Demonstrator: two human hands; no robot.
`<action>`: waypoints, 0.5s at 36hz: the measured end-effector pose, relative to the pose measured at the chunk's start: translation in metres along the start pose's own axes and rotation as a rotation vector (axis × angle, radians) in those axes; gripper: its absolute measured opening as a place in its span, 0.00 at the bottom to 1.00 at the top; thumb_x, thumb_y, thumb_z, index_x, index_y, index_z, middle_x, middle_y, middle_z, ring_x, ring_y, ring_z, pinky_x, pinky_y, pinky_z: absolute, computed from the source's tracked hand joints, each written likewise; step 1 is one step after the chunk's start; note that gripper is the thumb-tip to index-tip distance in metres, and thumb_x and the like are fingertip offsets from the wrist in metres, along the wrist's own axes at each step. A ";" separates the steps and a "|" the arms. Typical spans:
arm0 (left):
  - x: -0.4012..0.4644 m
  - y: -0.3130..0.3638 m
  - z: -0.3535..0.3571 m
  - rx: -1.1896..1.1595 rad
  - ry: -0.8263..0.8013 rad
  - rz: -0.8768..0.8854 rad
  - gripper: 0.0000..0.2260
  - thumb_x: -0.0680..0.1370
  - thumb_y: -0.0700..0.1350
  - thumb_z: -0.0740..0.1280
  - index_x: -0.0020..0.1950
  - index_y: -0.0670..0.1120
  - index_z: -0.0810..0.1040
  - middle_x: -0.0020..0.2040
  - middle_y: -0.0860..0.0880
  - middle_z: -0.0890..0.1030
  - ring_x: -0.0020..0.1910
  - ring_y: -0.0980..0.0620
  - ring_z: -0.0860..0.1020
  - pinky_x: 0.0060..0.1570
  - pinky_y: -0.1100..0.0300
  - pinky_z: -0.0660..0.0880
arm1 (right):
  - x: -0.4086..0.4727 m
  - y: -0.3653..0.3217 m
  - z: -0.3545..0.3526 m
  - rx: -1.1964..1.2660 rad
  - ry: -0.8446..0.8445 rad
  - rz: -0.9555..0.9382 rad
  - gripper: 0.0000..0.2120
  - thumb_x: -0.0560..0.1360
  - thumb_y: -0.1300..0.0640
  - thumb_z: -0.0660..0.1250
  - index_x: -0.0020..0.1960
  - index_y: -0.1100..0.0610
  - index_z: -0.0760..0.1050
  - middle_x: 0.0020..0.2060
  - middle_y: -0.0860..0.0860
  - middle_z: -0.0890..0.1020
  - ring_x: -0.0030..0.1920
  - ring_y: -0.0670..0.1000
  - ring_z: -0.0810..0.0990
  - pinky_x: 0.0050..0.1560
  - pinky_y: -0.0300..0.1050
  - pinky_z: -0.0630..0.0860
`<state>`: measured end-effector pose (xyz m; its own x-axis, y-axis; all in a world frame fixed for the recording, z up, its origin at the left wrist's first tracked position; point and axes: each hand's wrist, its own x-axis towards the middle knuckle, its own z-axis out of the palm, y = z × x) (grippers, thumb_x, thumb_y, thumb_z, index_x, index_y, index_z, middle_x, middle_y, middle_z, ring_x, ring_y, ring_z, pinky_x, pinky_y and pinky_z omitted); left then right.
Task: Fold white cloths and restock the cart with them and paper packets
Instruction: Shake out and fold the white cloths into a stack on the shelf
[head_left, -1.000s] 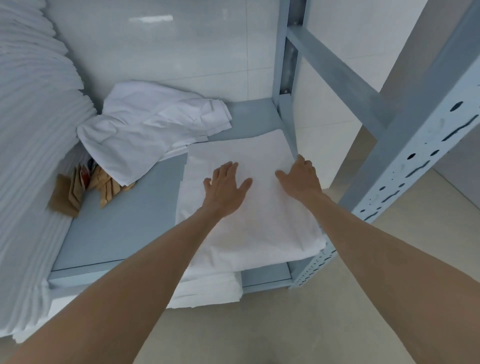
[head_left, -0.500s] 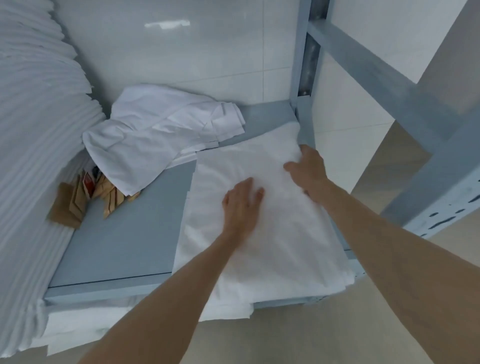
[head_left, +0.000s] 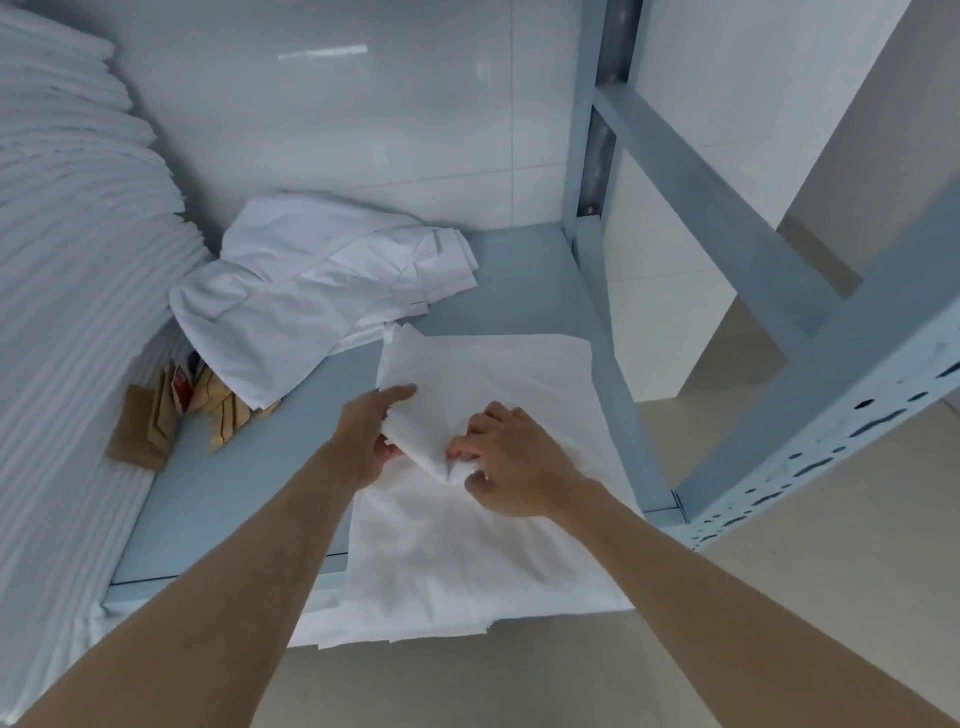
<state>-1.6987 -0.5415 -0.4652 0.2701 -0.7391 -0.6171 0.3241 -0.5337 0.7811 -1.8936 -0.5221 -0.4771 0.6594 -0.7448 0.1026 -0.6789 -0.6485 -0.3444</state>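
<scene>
A flat white cloth (head_left: 493, 561) lies on the right side of the grey shelf (head_left: 234, 509), its near edge hanging over the shelf front. Its left edge is lifted into a fold. My left hand (head_left: 371, 441) holds that raised edge, thumb under it and fingers on top. Just to the right, my right hand (head_left: 511, 478) pinches the same fold near its lower end. A heap of crumpled white cloths (head_left: 311, 306) sits at the back of the shelf. Brown paper packets (head_left: 171, 415) lie at the left, partly under the heap.
A tall stack of folded white cloths (head_left: 67, 291) fills the left side. Grey perforated shelf posts (head_left: 810, 467) and a diagonal brace (head_left: 701, 171) stand at the right, a white tiled wall behind, beige floor below.
Both hands lay flat on the cloth before. They have moved to its left side and lifted the edge into a fold. The view has shifted slightly.
</scene>
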 end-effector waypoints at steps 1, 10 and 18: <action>-0.001 0.001 0.000 0.036 0.009 -0.003 0.06 0.73 0.35 0.72 0.48 0.42 0.79 0.43 0.42 0.80 0.41 0.43 0.80 0.40 0.51 0.80 | 0.005 0.000 -0.003 0.080 0.001 0.070 0.12 0.73 0.56 0.63 0.53 0.53 0.82 0.46 0.51 0.81 0.52 0.54 0.75 0.54 0.49 0.72; 0.006 0.012 0.019 -0.230 0.044 0.094 0.20 0.74 0.34 0.62 0.62 0.52 0.76 0.48 0.47 0.79 0.43 0.46 0.78 0.39 0.54 0.78 | 0.043 0.060 -0.013 0.501 0.267 0.748 0.12 0.75 0.63 0.63 0.54 0.57 0.81 0.52 0.53 0.82 0.50 0.52 0.80 0.43 0.34 0.72; 0.021 0.026 0.028 1.126 0.096 0.640 0.19 0.75 0.34 0.62 0.54 0.54 0.85 0.66 0.47 0.75 0.69 0.45 0.68 0.69 0.50 0.66 | 0.044 0.105 -0.005 0.161 0.225 0.876 0.22 0.76 0.64 0.61 0.70 0.59 0.72 0.67 0.59 0.70 0.68 0.60 0.65 0.68 0.50 0.63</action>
<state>-1.7101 -0.5825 -0.4547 0.1715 -0.9823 -0.0746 -0.8085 -0.1837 0.5591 -1.9373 -0.6235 -0.5040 -0.1598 -0.9837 -0.0827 -0.8418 0.1796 -0.5090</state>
